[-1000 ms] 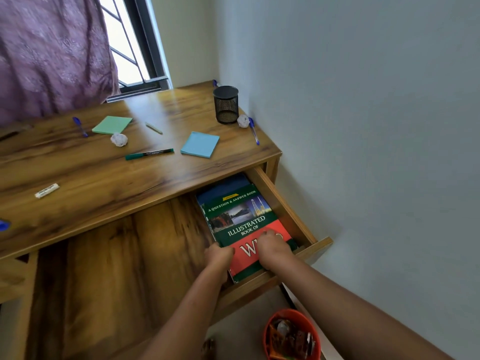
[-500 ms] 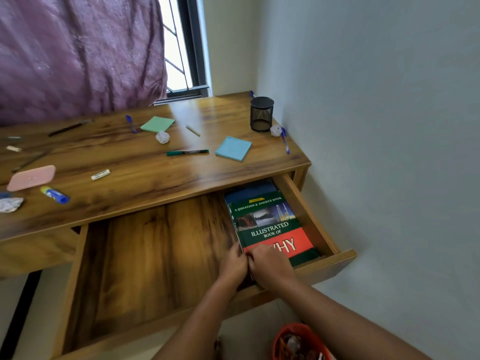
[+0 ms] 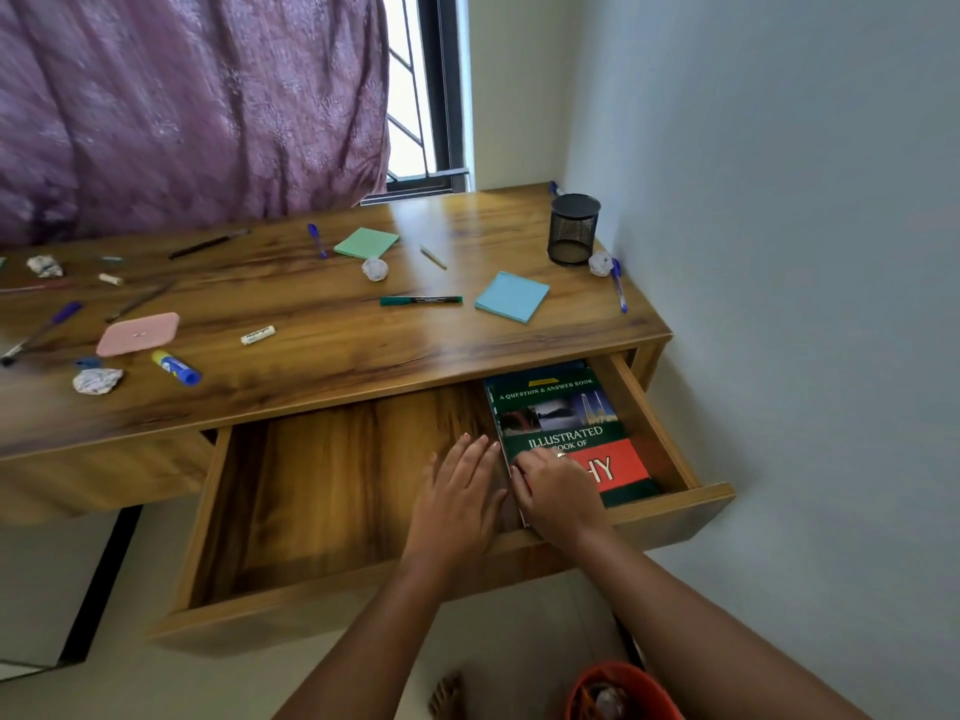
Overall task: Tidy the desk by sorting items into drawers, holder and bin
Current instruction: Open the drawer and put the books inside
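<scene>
A wide wooden drawer (image 3: 332, 610) stands pulled out under the desk. A green and red illustrated book (image 3: 566, 423) lies flat at its right end, on top of a blue book. My right hand (image 3: 558, 493) rests on the book's near left corner, fingers curled at its edge. My left hand (image 3: 460, 491) lies flat and open on the drawer floor just left of the book. On the desk top stand a black mesh holder (image 3: 573, 229), blue sticky notes (image 3: 512, 296), green sticky notes (image 3: 366, 242), a green marker (image 3: 421, 300) and several pens.
An orange bin (image 3: 621, 691) with scraps sits on the floor at the bottom right. Crumpled paper balls (image 3: 375, 268), a glue stick (image 3: 176, 367), a pink eraser case (image 3: 138, 333) and a white eraser (image 3: 258, 335) lie on the desk. The wall is close on the right.
The view has swung left, showing more of the desk and drawer. My left hand has opened flat beside the book. My right hand has slid to the book's left corner.
</scene>
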Demonstrator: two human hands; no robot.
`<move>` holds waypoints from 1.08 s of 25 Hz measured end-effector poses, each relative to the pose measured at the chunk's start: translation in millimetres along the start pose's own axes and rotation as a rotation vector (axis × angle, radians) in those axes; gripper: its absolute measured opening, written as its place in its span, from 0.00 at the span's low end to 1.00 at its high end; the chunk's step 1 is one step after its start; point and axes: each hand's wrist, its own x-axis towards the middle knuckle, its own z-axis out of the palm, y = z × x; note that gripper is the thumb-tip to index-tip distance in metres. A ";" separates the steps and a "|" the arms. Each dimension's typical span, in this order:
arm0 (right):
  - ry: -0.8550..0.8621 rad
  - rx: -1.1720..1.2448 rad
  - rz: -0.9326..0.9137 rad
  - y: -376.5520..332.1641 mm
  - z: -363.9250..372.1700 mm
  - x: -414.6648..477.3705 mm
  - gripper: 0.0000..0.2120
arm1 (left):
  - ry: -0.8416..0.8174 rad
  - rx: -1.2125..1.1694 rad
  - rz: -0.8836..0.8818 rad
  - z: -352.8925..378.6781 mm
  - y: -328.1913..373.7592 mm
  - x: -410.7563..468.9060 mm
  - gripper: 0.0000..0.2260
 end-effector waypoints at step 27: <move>0.210 -0.403 -0.397 17.7 43.5 173.9 0.23 | 0.341 0.090 0.308 6.0 -121.1 153.1 0.22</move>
